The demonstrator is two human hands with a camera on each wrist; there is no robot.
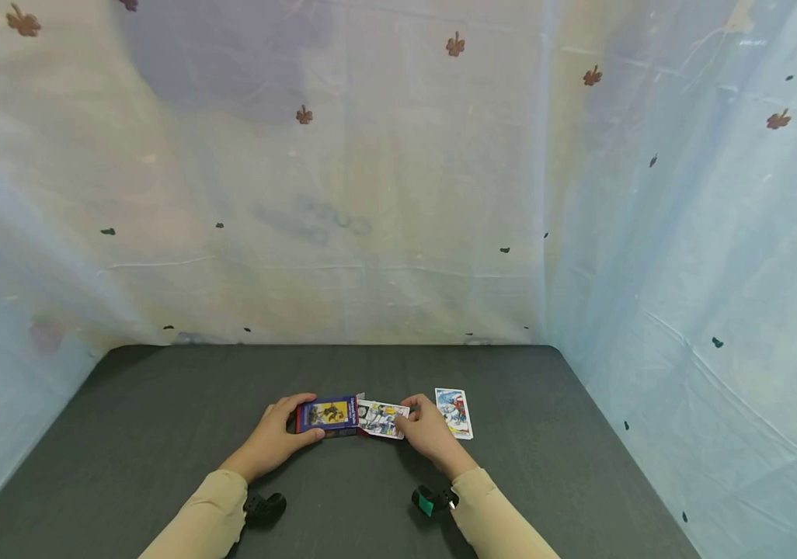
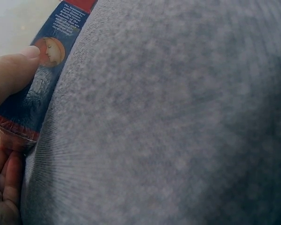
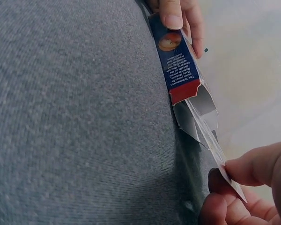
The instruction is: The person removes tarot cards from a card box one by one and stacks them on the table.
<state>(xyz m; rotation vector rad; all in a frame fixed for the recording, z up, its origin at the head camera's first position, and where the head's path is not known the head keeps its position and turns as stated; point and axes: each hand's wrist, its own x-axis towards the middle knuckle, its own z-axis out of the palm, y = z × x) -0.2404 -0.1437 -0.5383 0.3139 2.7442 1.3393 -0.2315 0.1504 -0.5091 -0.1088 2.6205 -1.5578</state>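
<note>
A blue and red card box (image 1: 328, 414) lies on the dark table with its flap end open to the right. My left hand (image 1: 276, 432) grips it at the left end, thumb on the near side (image 2: 47, 65) and fingers round the far side. Out of the open end sticks a thin set of illustrated cards (image 1: 379, 418), still partly inside the box. My right hand (image 1: 432, 433) pinches their outer end between thumb and fingers, as the right wrist view shows with the card edges (image 3: 210, 133). How many cards it holds I cannot tell.
Just beyond my right hand lies a small stack of picture cards (image 1: 454, 411), face up. The dark cloth-covered table (image 1: 161, 435) ends at a pale patterned curtain (image 1: 398, 194) behind and at both sides. Each wrist wears a black strap (image 1: 266, 508).
</note>
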